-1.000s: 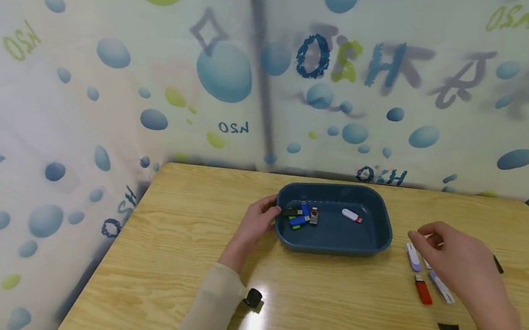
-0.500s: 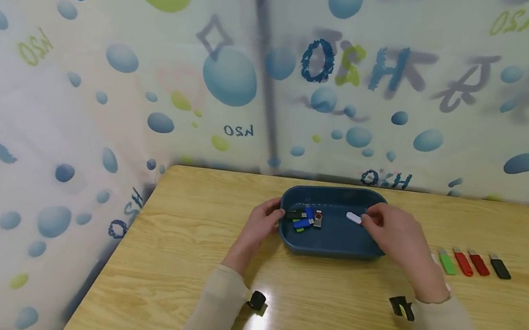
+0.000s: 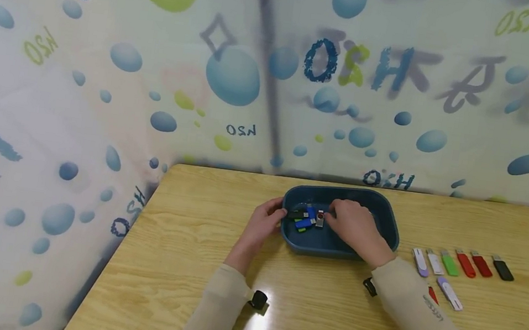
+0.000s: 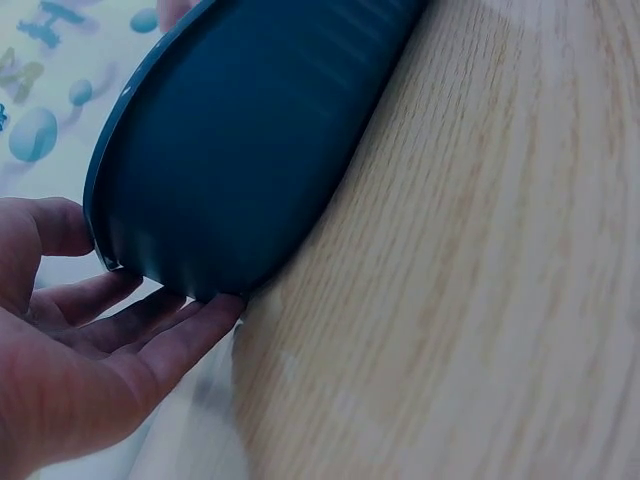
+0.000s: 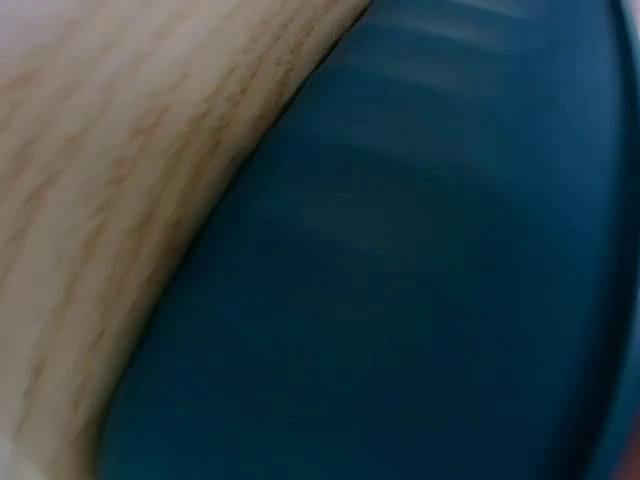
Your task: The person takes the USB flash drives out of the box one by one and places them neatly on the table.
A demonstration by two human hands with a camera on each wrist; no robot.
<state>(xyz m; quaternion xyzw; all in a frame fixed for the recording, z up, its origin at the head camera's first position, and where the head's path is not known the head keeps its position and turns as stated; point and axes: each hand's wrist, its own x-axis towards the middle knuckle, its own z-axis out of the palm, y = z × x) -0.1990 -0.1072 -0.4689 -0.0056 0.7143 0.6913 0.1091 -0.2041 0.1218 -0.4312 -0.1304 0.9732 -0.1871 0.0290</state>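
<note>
A dark blue tray point(image 3: 389, 226) stands on a wooden table point(image 3: 323, 329). My left hand point(image 3: 277, 215) holds its left end, thumb at the rim and fingers along the outer wall point(image 4: 230, 150). My right hand point(image 3: 334, 219) reaches down inside the tray, fingertips beside a small heap of USB sticks point(image 3: 306, 218) in blue, black, green and silver-red. What lies under that hand is hidden, and the white stick seen there earlier does not show. The right wrist view holds only the blurred tray wall point(image 5: 400, 300) and a strip of the table.
Right of the tray lies a row of USB sticks point(image 3: 462, 264): purple-white, white, green, two red, black. Nearer me lie another purple-white stick point(image 3: 450, 294) and a red one point(image 3: 433, 295). A patterned curtain point(image 3: 104, 82) closes the back and left.
My right hand came from the sticks on the right into the tray, passed the white stick and moved left to the heap. The left hand stayed on the tray's end.
</note>
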